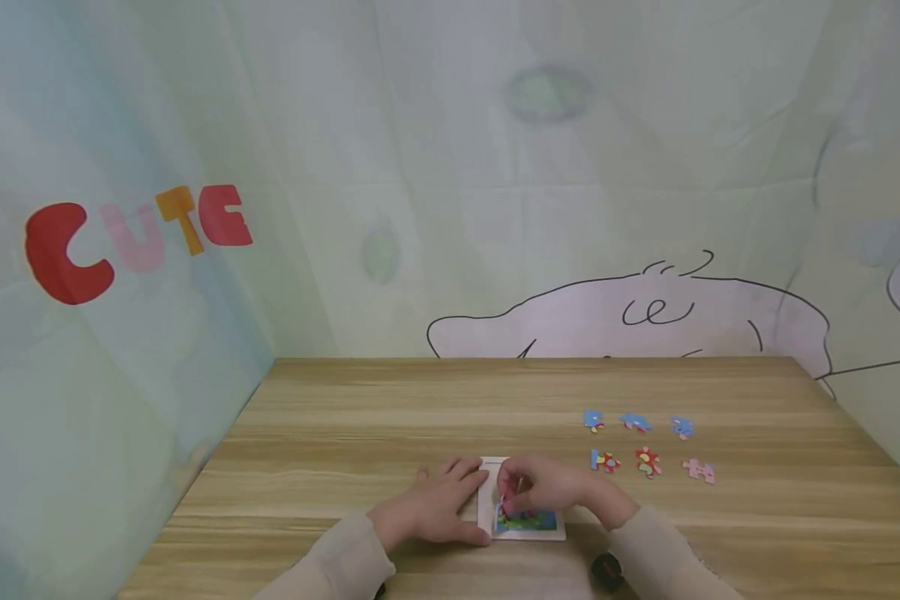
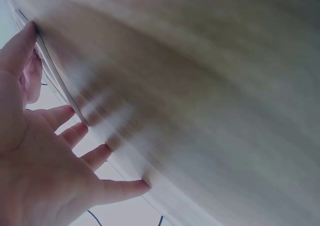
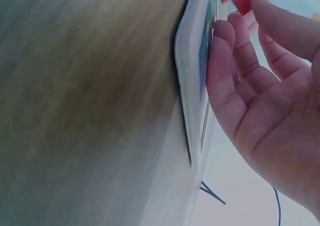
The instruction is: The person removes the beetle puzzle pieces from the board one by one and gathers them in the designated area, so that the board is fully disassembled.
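Observation:
A small white-rimmed puzzle tray point(image 1: 486, 502) lies on the table in front of me, a green and blue picture section point(image 1: 536, 523) showing along its near side. My left hand point(image 1: 437, 505) is spread flat at the tray's left side, with the thumb and some fingertips at its edge. In the left wrist view its other fingertips rest on the tabletop. Over the tray, my right hand point(image 1: 546, 485) pinches a mostly red puzzle piece point(image 3: 244, 2) between thumb and fingers. Its curled fingers hide part of the tray's inside.
Several loose puzzle pieces lie right of the tray in two rows: blue ones point(image 1: 635, 422) farther back, a red one point(image 1: 648, 461) and a pink one point(image 1: 699, 470) nearer. A black round object point(image 1: 607, 572) is by the right sleeve. Printed cloth point(image 1: 390, 150) hangs behind the table.

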The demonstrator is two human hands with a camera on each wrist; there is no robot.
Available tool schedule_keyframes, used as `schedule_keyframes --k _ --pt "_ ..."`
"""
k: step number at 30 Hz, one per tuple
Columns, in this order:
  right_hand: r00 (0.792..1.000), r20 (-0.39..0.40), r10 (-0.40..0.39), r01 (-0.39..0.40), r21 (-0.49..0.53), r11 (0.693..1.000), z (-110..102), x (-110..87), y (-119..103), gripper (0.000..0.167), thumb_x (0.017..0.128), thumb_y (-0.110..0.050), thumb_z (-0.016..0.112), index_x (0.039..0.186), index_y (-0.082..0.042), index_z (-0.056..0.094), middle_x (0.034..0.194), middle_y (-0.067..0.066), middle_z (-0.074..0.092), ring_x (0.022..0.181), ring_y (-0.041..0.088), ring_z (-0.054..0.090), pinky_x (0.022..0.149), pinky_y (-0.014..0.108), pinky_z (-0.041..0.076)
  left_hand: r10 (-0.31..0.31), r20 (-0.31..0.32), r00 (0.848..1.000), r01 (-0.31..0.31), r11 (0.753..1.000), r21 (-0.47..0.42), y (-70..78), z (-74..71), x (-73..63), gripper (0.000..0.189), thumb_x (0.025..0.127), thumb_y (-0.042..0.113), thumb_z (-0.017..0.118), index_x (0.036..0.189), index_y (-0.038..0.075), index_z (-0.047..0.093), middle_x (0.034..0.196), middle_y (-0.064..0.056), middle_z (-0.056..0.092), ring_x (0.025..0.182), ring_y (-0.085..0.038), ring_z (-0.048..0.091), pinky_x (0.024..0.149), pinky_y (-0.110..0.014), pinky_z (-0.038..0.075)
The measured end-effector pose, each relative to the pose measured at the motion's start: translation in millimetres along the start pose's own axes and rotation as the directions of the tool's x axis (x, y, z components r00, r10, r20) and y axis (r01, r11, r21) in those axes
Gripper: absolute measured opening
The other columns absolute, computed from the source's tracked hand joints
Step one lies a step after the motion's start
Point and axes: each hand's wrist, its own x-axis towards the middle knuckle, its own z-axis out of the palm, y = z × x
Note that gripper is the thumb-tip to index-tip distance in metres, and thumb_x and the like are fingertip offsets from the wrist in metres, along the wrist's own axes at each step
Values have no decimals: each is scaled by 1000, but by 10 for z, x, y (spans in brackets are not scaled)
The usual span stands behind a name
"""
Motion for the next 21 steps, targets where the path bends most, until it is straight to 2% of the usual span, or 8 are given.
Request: schedule_keyframes --k 12,21 --pt "1000 8 -18 18 -32 999 -3 9 3 9 90 -10 66 86 -13 59 76 -8 55 68 6 51 65 21 42 -6 1 1000 6 1000 -5 -7 2 4 85 81 59 67 146 12 41 155 -6 31 143 -32 23 104 -72 19" --pt "999 13 -35 35 -2 999 6 2 1 8 91 -6 64 87 -10 58 74 -7 52 68 5 48 66 20 39 7 -9 1000 -6 1000 9 5 -11 -13 84 80 56 68 145 11 42 154 -7 32 142 -33 25 103 -72 21"
